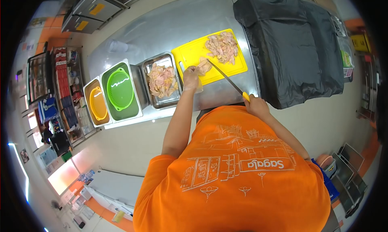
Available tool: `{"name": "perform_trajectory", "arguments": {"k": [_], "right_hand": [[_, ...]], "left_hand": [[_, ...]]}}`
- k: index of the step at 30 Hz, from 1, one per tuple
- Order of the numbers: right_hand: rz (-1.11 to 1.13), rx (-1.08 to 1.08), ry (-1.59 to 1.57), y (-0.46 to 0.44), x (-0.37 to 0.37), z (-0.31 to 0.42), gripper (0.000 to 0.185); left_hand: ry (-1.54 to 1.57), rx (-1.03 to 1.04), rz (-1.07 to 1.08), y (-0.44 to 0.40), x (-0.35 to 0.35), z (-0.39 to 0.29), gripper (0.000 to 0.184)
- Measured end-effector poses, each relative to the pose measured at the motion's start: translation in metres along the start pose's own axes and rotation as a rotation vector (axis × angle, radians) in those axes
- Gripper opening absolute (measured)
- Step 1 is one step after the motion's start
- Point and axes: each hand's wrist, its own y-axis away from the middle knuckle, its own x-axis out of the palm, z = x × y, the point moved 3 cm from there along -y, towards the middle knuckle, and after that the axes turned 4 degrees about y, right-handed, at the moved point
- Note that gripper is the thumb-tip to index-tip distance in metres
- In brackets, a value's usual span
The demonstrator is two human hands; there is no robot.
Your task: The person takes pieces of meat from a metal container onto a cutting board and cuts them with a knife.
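On the steel table lies a yellow cutting board (190,54). A heap of raw meat pieces (223,48) sits on its far right part. My left hand (191,79), in a clear glove, has its fingers closed on a piece of meat (204,67) at the board's near edge. The long knife (226,77) has a yellow handle, which my right hand (257,106) grips. Its blade slants up and left, with the tip at the held piece. Just left of the board, a steel tray (162,80) holds more raw meat.
Left of the tray are deep steel containers with a green basket (120,89) and an orange basket (98,103). A clear container (117,46) stands farther back on the steel table (157,33). Black plastic (291,50) covers something bulky at the right.
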Motion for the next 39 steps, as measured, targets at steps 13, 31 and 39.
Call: {"name": "perform_trajectory", "arguments": {"k": [13,31,39], "right_hand": [[-0.124,-0.027,-0.074,-0.001,0.005,-0.010,0.043],[-0.076,-0.101,-0.067,-0.023,-0.008,0.021,0.047],[-0.144,-0.069,0.023,-0.038,0.001,0.026,0.044]], "left_hand": [[0.577,0.179,0.166,-0.036,-0.002,-0.026,0.011],[-0.231,-0.302,0.260,-0.044,-0.008,-0.017,0.044],[-0.221,-0.255,0.219,-0.025,-0.031,-0.035,0.031]]}}
